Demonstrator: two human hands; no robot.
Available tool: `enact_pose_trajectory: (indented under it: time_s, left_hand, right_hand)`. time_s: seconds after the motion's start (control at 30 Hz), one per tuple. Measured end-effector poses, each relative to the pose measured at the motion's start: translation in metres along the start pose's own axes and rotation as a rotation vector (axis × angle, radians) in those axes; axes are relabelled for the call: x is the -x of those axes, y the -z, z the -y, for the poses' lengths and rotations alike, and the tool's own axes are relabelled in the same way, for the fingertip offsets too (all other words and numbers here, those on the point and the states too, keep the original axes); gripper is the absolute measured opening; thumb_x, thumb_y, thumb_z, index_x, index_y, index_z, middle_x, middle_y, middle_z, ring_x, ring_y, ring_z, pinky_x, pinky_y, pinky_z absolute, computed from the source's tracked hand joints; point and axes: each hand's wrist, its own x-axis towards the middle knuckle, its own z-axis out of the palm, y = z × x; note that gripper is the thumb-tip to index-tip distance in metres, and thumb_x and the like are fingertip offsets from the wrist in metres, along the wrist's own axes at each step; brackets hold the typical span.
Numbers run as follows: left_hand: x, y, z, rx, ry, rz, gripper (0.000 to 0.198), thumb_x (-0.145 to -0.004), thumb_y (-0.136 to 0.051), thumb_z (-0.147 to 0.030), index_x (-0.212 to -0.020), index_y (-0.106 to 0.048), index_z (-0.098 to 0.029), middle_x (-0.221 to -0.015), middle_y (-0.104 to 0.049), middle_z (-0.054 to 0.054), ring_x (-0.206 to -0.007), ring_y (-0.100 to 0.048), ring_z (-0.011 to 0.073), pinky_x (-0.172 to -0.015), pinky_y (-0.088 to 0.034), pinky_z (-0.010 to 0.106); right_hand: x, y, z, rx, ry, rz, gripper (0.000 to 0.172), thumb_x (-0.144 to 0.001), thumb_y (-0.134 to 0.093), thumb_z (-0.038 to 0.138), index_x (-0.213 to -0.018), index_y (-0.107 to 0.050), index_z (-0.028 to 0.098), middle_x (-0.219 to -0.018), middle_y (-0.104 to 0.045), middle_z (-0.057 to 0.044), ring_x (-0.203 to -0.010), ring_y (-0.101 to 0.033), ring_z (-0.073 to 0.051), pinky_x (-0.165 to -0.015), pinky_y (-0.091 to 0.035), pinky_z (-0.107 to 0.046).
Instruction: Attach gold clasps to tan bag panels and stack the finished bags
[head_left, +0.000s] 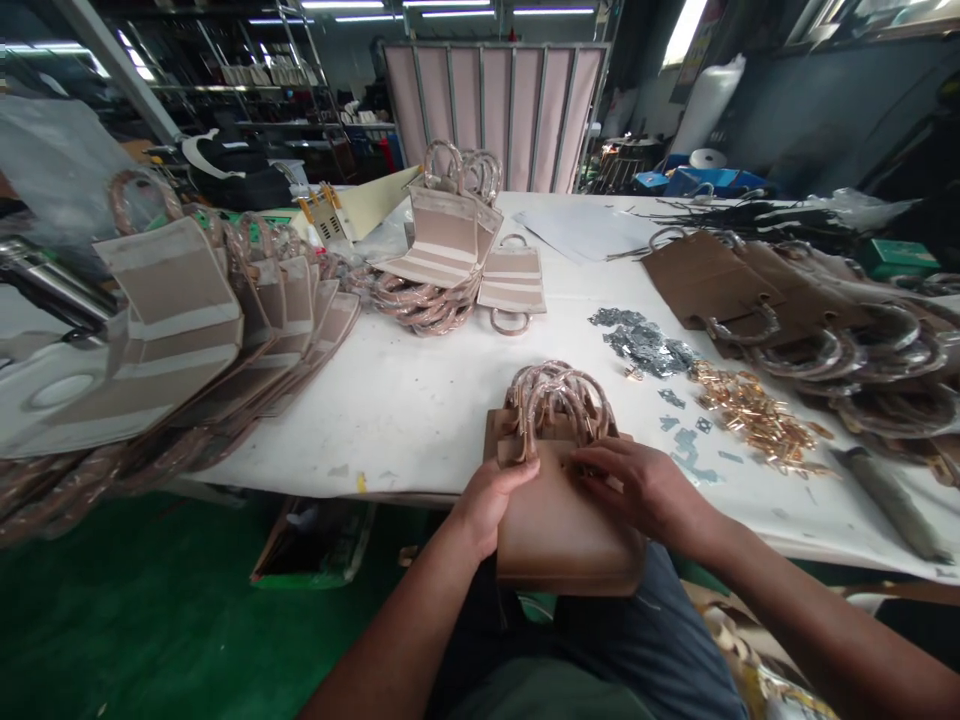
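A brown handbag panel (566,535) lies over my lap and against the table's front edge, on top of further brown panels. Plastic-wrapped handles (559,390) arch up behind it. My left hand (491,500) grips the top panel by its left side, with the thumb pressed on its face near a handle's base. Near the upper right of that panel, my right hand (630,485) has its fingers bent together against the surface. Whatever those fingers may hold is hidden.
On the white table (420,400), gold-coloured metal fittings (757,415) and thin grey metal plates (645,340) lie in heaps to the right. Brown bag panels (697,275) are stacked beyond them. Beige-lined panels (176,280) stand at left, others (442,235) at centre back. A dark cylindrical bar (892,500) rests front right.
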Motion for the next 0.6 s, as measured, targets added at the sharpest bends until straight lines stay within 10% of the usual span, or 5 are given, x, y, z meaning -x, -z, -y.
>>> enact_pose_trajectory:
  time_s: [0.6]
  left_hand:
    - [0.0,0.002,0.001,-0.007,-0.012,0.025,0.047,-0.071,-0.091,-0.038,-0.107,-0.078,-0.011,-0.097,-0.08,0.015,-0.088,-0.076,0.0315,-0.087,-0.056,0.042]
  right_hand:
    - [-0.009,-0.006,0.0,-0.118,-0.099,-0.052,0.04,-0.096,-0.065,0.032,-0.135,-0.068,0.024,-0.111,-0.077,-0.007,-0.089,-0.074,-0.022,-0.08,-0.059,-0.031]
